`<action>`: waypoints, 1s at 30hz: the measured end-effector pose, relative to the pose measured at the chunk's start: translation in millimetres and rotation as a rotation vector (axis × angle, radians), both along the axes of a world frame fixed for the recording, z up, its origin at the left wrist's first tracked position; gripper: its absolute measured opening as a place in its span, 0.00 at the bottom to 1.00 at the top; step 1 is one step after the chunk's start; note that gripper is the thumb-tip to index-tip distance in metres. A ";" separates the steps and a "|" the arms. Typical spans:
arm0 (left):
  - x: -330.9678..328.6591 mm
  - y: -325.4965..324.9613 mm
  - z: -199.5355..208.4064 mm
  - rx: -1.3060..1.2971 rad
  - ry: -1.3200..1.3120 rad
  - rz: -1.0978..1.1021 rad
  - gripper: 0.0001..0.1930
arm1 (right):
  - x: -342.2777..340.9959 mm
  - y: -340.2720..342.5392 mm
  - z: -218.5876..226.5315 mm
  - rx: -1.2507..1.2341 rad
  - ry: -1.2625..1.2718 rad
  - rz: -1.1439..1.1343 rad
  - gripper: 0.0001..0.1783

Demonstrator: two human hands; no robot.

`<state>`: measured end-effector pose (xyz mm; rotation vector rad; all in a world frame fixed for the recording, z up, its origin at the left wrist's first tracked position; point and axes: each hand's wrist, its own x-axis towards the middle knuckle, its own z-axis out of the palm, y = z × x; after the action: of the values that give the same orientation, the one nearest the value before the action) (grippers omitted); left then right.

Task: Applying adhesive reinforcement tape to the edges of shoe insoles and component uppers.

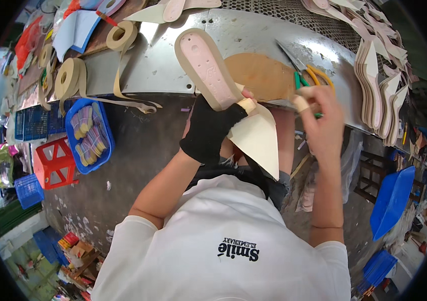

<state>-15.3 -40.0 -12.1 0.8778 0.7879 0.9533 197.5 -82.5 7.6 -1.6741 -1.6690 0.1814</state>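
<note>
My left hand (213, 129), in a black fingerless glove, grips an insole (208, 67) by its middle. Its rounded heel end, pink with a tan border, points up and away from me. The cream pointed front (258, 138) hangs down over my lap. My right hand (322, 113) is raised at the bench edge, slightly blurred, with curled fingers and a pale wrap on one fingertip. Behind and partly under it lie scissors (313, 72) with yellow and green handle parts. Whatever is within the right fingers is hidden.
Across the front runs a metal bench (168, 80) with a brown oval patch (261, 72). Tan tape rolls (70, 78) stand at left, their strips hanging down. Stacked insole pieces (374, 88) lie right. On the floor are a blue basket (93, 135), a red stool (55, 163) and a blue tray (393, 203).
</note>
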 end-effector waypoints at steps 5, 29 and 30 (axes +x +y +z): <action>6.5 8.4 7.3 0.124 0.202 0.027 0.11 | -22.2 9.1 -3.7 -0.619 0.758 0.286 0.12; 10.9 24.6 11.5 0.436 0.578 -0.224 0.16 | -26.8 71.4 -2.6 -0.323 0.755 0.004 0.14; 10.7 24.2 12.7 0.440 0.549 -0.247 0.16 | -19.8 82.2 1.8 -0.321 0.753 0.003 0.14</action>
<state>-4.6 -15.7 0.5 1.6253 0.9165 0.6751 177.7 -0.3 9.4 -1.5408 -1.0988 0.9919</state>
